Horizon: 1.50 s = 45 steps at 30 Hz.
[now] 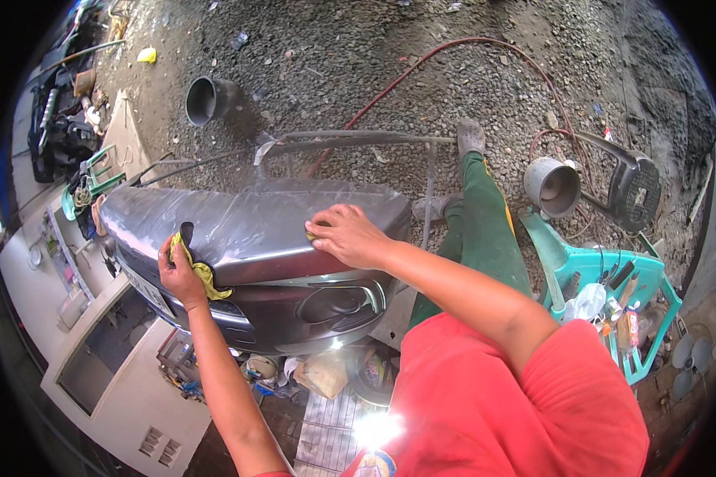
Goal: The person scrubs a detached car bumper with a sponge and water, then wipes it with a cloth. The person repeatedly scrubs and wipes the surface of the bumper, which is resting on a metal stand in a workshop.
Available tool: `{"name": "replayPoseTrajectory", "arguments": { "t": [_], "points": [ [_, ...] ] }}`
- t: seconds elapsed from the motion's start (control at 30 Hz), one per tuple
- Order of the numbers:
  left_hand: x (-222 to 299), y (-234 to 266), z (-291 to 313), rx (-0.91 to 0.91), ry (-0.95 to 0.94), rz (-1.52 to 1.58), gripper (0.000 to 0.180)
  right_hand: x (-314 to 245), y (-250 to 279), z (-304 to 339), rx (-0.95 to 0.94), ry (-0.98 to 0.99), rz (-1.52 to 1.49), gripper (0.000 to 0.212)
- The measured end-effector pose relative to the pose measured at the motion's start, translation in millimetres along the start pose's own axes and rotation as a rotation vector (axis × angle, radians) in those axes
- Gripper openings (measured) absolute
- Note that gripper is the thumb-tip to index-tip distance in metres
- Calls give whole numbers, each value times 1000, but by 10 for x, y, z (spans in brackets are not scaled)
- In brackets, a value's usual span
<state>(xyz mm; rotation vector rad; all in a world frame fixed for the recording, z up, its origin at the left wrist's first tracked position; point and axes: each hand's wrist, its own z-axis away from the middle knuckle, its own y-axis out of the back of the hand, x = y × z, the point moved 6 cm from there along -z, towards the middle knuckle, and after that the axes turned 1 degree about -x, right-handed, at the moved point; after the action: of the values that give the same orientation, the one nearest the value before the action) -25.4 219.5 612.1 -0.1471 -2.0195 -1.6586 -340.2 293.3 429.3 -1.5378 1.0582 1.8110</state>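
Observation:
A glossy dark grey car bumper (pixel 254 219) lies in front of me, with pale smears along its upper surface. My left hand (pixel 181 277) is closed around a yellow cloth (pixel 205 277) with a black patch, held against the bumper's left part. Farther right, my right hand (pixel 352 237) rests on the bumper's top face near a creased edge. Its fingers are bent over a small yellowish piece (pixel 311 235), mostly hidden beneath them, so its kind is unclear. Below that hand is a rounded recess (pixel 330 304) in the bumper.
A metal-bar stand (pixel 358 139) runs behind the bumper. At right, a teal plastic chair (pixel 561 258) holds tools and bottles, near a grey bucket (pixel 553 188) and dark stool (pixel 636 191). Another bucket (pixel 207 101) and a red hose (pixel 445 46) lie on gravel.

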Motion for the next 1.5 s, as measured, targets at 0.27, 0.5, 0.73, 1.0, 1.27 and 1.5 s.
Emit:
{"name": "replayPoseTrajectory", "arguments": {
  "t": [0.27, 0.5, 0.73, 1.0, 1.27, 1.5],
  "points": [
    [28, -17, -18, 4, 16, 2, 23, -97, -23, -120, 10, -19, 44, 42],
    [24, 16, 35, -6, 15, -45, 23, -29, 34, 292, -8, -43, 180, 43],
    [67, -19, 17, 2, 12, 3, 23, 121, 184, 530, 43, -240, 106, 40],
    [66, -22, 0, -4, 15, 5, 22, 346, 180, 652, 67, -272, 179, 42],
    [37, 0, 21, -10, 5, -24, 22, 358, 230, 948, 95, -194, 201, 41],
    [3, -14, -8, -2, -2, -16, 22, -295, -5, 349, 128, -106, 159, 52]
  ]
}}
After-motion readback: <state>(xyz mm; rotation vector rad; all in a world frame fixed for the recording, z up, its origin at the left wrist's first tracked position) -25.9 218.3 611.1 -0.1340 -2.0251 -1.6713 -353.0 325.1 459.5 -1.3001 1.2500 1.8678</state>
